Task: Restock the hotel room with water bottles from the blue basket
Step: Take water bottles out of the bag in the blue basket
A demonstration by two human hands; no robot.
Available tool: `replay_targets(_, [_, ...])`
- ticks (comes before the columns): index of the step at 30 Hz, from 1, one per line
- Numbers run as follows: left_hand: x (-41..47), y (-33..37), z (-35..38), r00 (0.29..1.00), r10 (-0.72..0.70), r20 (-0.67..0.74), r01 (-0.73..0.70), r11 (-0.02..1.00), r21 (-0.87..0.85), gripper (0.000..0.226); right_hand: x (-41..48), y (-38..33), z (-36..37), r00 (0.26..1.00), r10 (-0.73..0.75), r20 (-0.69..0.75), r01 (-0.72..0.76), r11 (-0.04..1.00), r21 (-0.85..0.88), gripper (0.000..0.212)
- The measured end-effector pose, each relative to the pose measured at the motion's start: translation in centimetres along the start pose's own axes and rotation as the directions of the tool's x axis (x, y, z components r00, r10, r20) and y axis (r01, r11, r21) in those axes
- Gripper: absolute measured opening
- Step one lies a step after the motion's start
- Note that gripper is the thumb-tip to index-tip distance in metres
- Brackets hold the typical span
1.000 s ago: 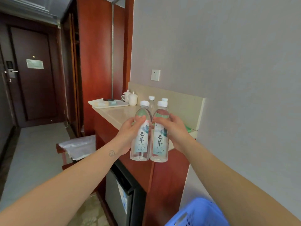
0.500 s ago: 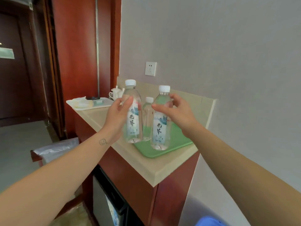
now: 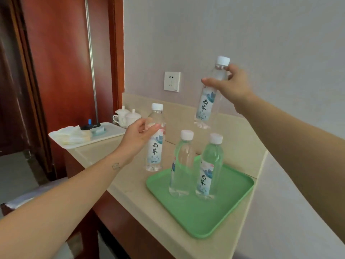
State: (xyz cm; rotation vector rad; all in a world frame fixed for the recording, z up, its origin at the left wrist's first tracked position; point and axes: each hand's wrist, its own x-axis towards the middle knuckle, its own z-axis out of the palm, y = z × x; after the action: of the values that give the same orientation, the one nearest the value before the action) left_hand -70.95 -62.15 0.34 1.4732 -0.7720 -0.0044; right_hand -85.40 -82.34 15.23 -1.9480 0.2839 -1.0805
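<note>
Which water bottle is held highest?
The bottle in the right hand, tilted above the green tray. The left hand holds its bottle lower; two others stand on it.

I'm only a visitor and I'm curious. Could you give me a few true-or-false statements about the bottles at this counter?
1. The left hand grips a clear plastic water bottle with a white cap. True.
2. The right hand holds its matching bottle lower than the left one. False: it is held higher.
3. Two more capped bottles stand upright on the green plastic tray. True.
4. A plug sits in the white wall socket. False: nothing is plugged in.
</note>
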Motion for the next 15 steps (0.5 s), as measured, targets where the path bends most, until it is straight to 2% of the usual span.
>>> replay_targets(4, [2.7,-2.1,1.2,0.992,-0.049,0.113,0.055,0.997,-0.051,0.055,0.9,4.9,-0.9,0.994,0.104,0.041,-0.098,0.987,-0.128,0.059])
replay_targets(9, [5.4,-4.5,5.2,0.961,-0.115,0.250,0.150,0.981,-0.123,0.045,-0.9,9.9,-1.0,0.947,0.286,0.145,-0.233,0.924,-0.303,0.055])
replay_targets(13, [6.5,-5.1,8.7,0.928,-0.115,0.355,0.153,0.985,-0.081,0.039,-2.5,12.3,-0.5,0.902,0.381,0.203,-0.299,0.891,-0.341,0.045])
replay_targets(15, [6.8,-5.3,10.1,0.895,-0.110,0.433,0.182,0.975,-0.128,0.042,-2.8,12.7,-0.6,0.903,0.386,0.188,-0.310,0.890,-0.335,0.039])
